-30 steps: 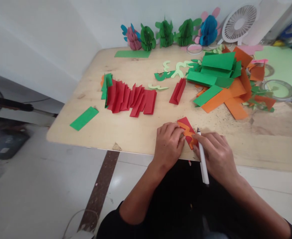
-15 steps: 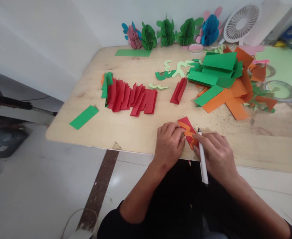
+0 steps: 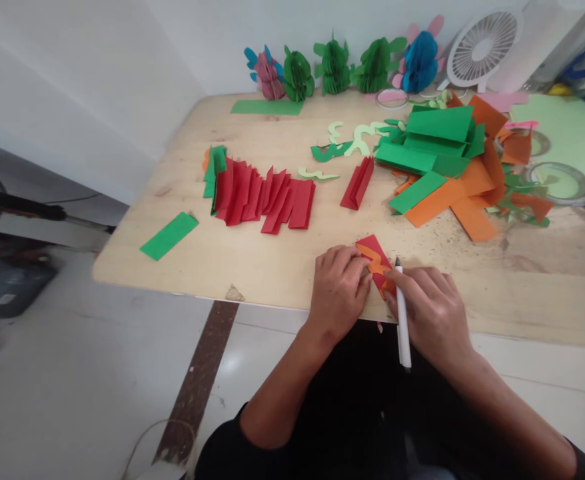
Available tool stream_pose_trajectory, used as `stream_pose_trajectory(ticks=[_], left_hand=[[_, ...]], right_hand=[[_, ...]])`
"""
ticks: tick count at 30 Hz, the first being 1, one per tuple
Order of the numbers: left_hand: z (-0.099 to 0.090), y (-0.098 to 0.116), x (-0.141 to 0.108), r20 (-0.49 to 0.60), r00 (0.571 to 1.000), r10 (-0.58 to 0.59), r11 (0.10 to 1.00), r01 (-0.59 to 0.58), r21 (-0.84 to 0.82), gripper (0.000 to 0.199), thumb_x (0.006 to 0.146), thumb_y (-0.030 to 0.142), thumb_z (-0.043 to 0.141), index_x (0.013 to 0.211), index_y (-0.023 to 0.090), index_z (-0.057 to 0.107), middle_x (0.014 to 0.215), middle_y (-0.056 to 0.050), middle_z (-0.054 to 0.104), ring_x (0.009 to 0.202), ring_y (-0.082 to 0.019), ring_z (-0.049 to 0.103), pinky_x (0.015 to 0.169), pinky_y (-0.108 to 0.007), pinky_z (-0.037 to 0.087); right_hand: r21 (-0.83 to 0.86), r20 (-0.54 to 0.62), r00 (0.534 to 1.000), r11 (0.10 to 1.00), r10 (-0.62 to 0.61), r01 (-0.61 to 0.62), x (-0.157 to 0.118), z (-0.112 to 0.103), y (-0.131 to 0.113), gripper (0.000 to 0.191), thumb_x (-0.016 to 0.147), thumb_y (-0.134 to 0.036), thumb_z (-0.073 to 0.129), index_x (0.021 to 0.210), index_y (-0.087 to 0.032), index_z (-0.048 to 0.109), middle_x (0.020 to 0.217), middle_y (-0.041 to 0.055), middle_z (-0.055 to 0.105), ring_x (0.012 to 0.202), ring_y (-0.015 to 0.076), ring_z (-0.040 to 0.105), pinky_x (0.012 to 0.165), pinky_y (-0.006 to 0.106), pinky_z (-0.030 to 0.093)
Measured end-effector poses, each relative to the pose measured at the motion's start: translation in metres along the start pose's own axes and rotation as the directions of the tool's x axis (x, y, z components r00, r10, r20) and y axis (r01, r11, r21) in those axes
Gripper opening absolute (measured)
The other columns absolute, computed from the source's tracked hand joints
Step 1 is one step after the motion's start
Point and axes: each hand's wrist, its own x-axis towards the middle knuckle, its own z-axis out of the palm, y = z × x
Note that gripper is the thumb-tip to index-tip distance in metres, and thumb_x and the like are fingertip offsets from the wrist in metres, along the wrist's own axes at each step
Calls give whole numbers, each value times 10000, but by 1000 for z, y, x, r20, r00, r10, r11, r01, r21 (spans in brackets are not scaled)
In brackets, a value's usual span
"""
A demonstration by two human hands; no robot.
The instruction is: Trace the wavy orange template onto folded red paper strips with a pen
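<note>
An orange cut-out (image 3: pixel 375 265) with a wavy edge lies on a red folded paper (image 3: pixel 370 242) near the table's front edge. My left hand (image 3: pixel 340 287) is closed, its fingertips pressing on the left side of the cut-out and the red paper. From the right, my right hand (image 3: pixel 430 307) pinches the lower end of both papers. A white pen (image 3: pixel 403 320), tip pointing away from me, is also held in my right hand. Beyond my hands stands one folded red paper (image 3: pixel 358 183), with a row of red folded papers (image 3: pixel 252 197) to its left.
Green folded papers (image 3: pixel 437 130) and orange strips (image 3: pixel 477 217) are piled at the right, near scissors (image 3: pixel 567 187). One green strip (image 3: pixel 169 235) lies at the left. Paper figures (image 3: pixel 335 67) and a white fan (image 3: pixel 483 50) stand at the back. Pale green cut-outs (image 3: pixel 362 138) lie mid-table.
The pen's lower end has shifted slightly left in my right hand, and the fingers of that hand have moved a little. My left hand has barely moved.
</note>
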Motion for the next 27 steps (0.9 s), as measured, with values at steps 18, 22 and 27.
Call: stream_pose_trajectory(ticks=[18,22,27], left_hand=[[-1,0,0,7,1000,-5,1000,5,-8,87,870,167,597,952,160,624,1022,-81,633,1002,-251,566,879,-415,446],[0,0,0,3,1000,-4,1000,4,-6,87,873,171,594,956,166,621,1020,-77,634,999,-249,566,869,-409,447],[0,0,0,9,1000,-10,1000,10,5,81,885,185,580,957,182,617,1025,-70,640,1005,-245,570,875,-406,450]], right_hand=[[7,0,1000,1000,1,-1,0,1,1,184,910,-229,599,1084,-170,612,889,58,687,826,202,572,728,322,378],[-1,1,1000,1000,-1,1,1,1,0,189,912,-227,593,1090,-166,610,879,60,685,825,202,571,721,320,373],[-4,-4,1000,1000,0,0,0,0,-1,171,912,-234,591,1068,-170,619,871,61,689,819,198,570,728,318,368]])
